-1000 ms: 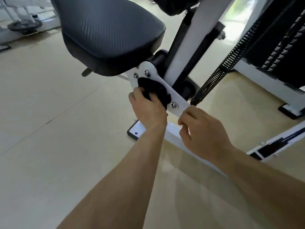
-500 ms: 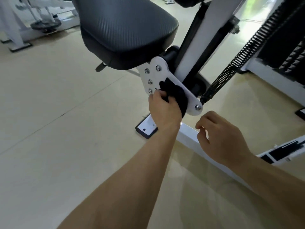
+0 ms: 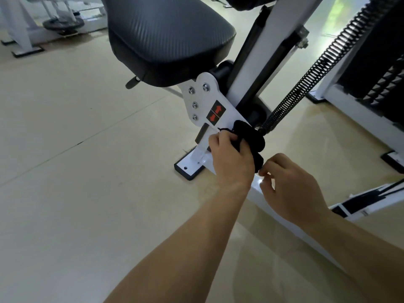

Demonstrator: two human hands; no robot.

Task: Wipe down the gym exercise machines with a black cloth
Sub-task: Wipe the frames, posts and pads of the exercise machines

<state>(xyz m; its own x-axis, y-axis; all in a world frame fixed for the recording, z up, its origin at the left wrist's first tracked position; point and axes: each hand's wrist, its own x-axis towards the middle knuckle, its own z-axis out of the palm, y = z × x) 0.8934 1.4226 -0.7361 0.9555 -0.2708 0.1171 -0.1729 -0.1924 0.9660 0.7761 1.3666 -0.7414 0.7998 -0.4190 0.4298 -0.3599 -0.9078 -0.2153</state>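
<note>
Here, the scene: a white-framed exercise machine (image 3: 282,25) is viewed from above and close in, just below its black padded seat (image 3: 166,36).
Left hand: the left hand (image 3: 231,162) is closed tightly, its fingers wrapped round a bunched black cloth (image 3: 251,138), with the knuckles turned toward the camera.
Black cloth: the wad is pressed against the lower end of the white bracket plate (image 3: 203,99) under the seat. It sits just below the arrow sticker (image 3: 216,112) and touches the point where the coil spring (image 3: 317,68) meets the plate. A fold hangs down past the heel of the hand.
Right hand: the right hand (image 3: 290,189) is held just beside the left, above the white base rail (image 3: 258,193). Its fingers are curled in, and thumb and forefinger are drawn close together at the cloth's hanging end. Whether that end is pinched or merely touched cannot be told.
Bracket plate: four bolts (image 3: 191,90) are left uncovered above the cloth.
Surroundings: the machine's base foot (image 3: 188,169) is planted on a beige floor (image 3: 76,193). A dark weight stack (image 3: 376,51) is seen at the right edge, and a weight plate (image 3: 63,24) is seen on another frame at far left.
</note>
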